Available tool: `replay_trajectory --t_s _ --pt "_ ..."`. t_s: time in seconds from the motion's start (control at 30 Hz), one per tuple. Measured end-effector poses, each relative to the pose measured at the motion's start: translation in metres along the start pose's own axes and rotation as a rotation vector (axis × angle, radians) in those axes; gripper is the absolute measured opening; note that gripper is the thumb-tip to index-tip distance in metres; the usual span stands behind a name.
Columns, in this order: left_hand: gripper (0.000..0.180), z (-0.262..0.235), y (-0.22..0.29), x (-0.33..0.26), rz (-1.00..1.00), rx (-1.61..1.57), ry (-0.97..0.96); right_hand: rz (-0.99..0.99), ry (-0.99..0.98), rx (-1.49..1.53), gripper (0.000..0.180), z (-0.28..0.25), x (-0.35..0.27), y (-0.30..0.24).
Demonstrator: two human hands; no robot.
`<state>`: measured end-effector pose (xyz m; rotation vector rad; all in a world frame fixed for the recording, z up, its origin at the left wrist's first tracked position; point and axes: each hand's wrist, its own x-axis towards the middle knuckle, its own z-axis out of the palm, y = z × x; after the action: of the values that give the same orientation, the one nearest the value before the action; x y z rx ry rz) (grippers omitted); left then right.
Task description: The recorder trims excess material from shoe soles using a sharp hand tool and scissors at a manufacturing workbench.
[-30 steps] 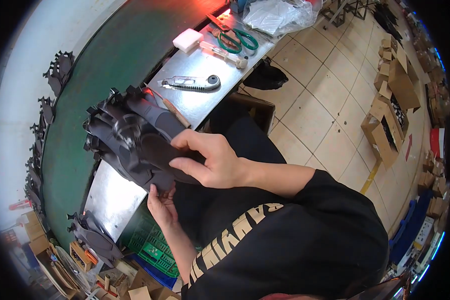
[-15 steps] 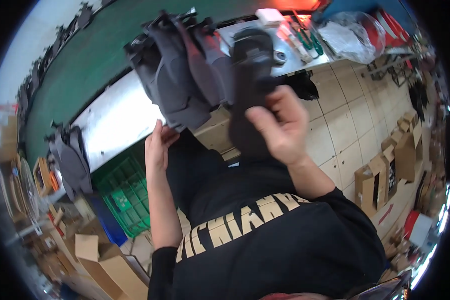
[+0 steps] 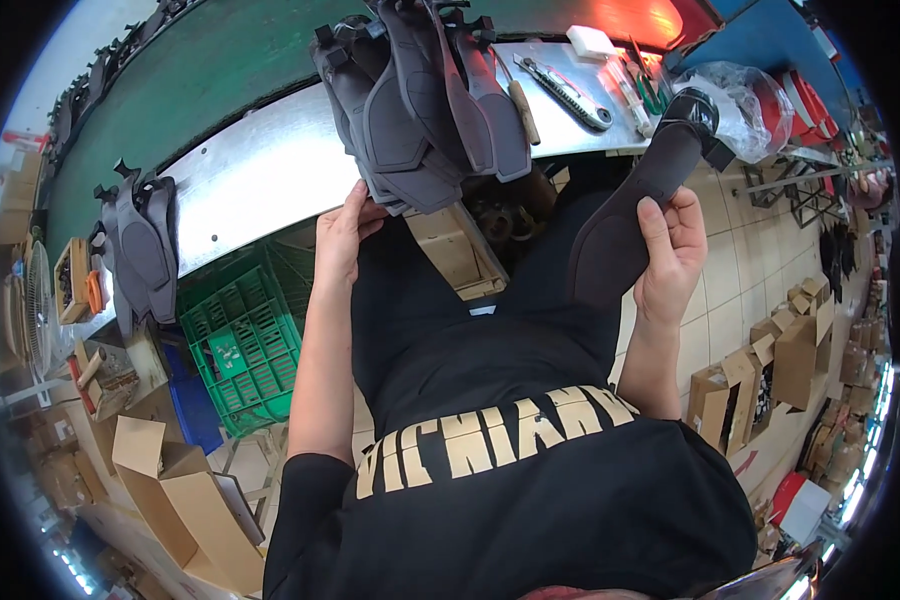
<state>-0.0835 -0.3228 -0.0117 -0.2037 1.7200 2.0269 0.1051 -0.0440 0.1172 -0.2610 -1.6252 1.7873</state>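
Note:
My right hand (image 3: 675, 255) grips a dark brown-grey sandal (image 3: 630, 210) between thumb and fingers, by the side of its sole. Black straps stick out at the sandal's upper end; its rounded lower end hangs by my thigh. At the bench edge, a bunch of similar sandals (image 3: 410, 130) overhangs toward me, soles showing. My left hand (image 3: 345, 235) is closed at the bunch's lower left edge, thumb up, fingers curled and partly hidden by a sole.
The metal ledge (image 3: 260, 150) fronts a green belt (image 3: 210, 80). A utility knife (image 3: 565, 92), a wooden-handled tool (image 3: 523, 110) and a white block (image 3: 591, 42) lie right of the bunch. More sandals (image 3: 140, 240) hang at left. Below are a green crate (image 3: 240, 345) and cardboard boxes (image 3: 195, 510).
My right hand has carried its sandal rightward, away from the bunch, uncovering the utility knife. My left hand stays by the bunch's lower edge. The whole view has shifted somewhat.

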Motion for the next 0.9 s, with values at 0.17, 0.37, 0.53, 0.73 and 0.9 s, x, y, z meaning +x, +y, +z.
replay_trajectory --t_s 0.17,0.37,0.53,0.73,0.9 --pt "0.036 0.001 0.001 -0.001 0.000 0.005 -0.002 -0.017 0.040 -0.047 0.015 -0.008 -0.004 0.001" --pt "0.037 -0.001 -0.001 0.000 0.033 -0.014 -0.009 0.013 0.076 -0.043 0.014 -0.011 -0.003 0.004" --pt "0.037 0.002 -0.001 0.002 0.006 0.004 -0.013 0.027 0.098 -0.092 0.014 -0.013 0.000 0.012" --pt "0.037 0.000 -0.002 0.001 0.006 0.003 -0.016 0.065 0.122 -0.117 0.015 -0.016 -0.008 0.030" --pt "0.037 -0.003 -0.002 0.000 0.005 0.008 -0.007 0.121 0.097 -0.114 0.015 -0.011 -0.009 0.031"
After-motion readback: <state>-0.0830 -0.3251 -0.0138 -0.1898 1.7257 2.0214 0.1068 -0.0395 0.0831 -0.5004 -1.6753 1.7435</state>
